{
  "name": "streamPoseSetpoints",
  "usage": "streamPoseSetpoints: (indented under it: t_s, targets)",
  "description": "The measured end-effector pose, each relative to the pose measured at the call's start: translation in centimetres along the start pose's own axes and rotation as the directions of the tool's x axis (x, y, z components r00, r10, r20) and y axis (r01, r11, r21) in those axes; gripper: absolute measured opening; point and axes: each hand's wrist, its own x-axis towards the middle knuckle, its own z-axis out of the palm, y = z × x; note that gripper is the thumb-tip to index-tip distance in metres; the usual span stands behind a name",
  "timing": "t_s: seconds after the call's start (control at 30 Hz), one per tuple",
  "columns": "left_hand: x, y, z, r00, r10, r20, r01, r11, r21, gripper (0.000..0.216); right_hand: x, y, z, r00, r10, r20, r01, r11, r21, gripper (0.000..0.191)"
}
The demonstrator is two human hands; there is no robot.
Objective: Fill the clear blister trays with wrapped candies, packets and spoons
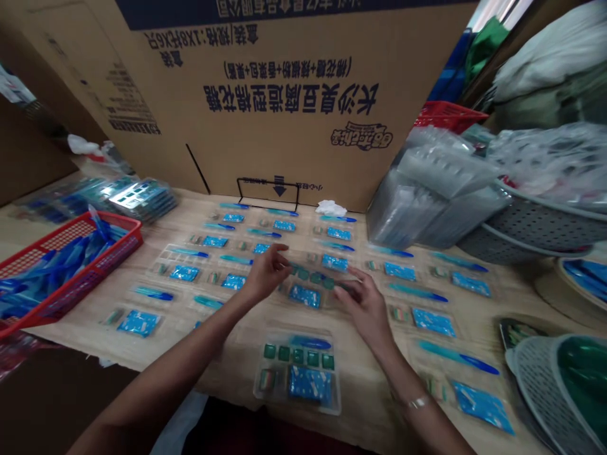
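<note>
My left hand [269,273] is closed, its fingertips pinched at the left end of a row of green square pieces [310,277]. At the right end, my right hand [366,306] has its thumb and fingers closed about the row. The row hangs over a clear tray holding a blue patterned packet [305,296]; motion blurs it. Nearest me lies a clear plastic tray [258,385] with a blue pen-like stick [310,342], several green squares [298,356], a small striped piece [267,380] and a blue packet [310,383].
Several similar trays with blue sticks and packets cover the table. A red basket [135,230] of blue sticks stands left, near stacked filled trays [145,197]. A large cardboard box [284,145] blocks the back. Stacked clear trays [408,208] and grey baskets [545,221] stand right.
</note>
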Motion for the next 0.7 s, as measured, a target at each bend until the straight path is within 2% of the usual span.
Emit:
streamPoseSetpoints:
  t_s: [0.07, 0.17, 0.27, 0.43, 0.6, 0.7]
  targets:
    - [1.2, -0.7, -0.6, 0.994, -0.107, -0.029, 0.110, 0.979, 0.171, 0.039, 1.7, 0.8, 2.4, 0.999, 0.040, 0.026, -0.038, 0.997, -0.069, 0.046]
    - [1.5, -1.2, -0.6, 0.992, -0.126, -0.018, 0.126, 0.958, 0.259, 0.031, 2.1, 2.0, 4.0, 0.998, -0.005, -0.055, -0.013, 0.946, -0.324, 0.052]
    - [0.9, -1.2, -0.4, 0.992, -0.127, 0.026, 0.114, 0.952, 0.283, 0.033, 1.1, 2.5, 3.5, 0.994, -0.100, -0.037, 0.072, 0.889, -0.453, 0.052]
    - [0.2, -1.5, -1.2, 0.979, -0.135, 0.151, 0.091, 0.960, 0.264, 0.035, 0.6, 2.2, 1.9, 0.986, -0.063, 0.152, 0.137, 0.825, -0.548, 0.037]
    - [-0.5, -1.9, -1.9, 0.949, -0.122, 0.290, 0.074, 0.982, 0.172, 0.062, 1.1, 1.8, 1.6, 0.949, -0.163, 0.269, 0.294, 0.760, -0.579, 0.035]
    - [-1.1, -1.8, -1.6, 0.951, -0.070, 0.301, 0.013, 0.982, 0.186, 0.063, 1.0, 1.7, 1.6, 0.927, -0.203, 0.316, 0.363, 0.697, -0.618, 0.034]
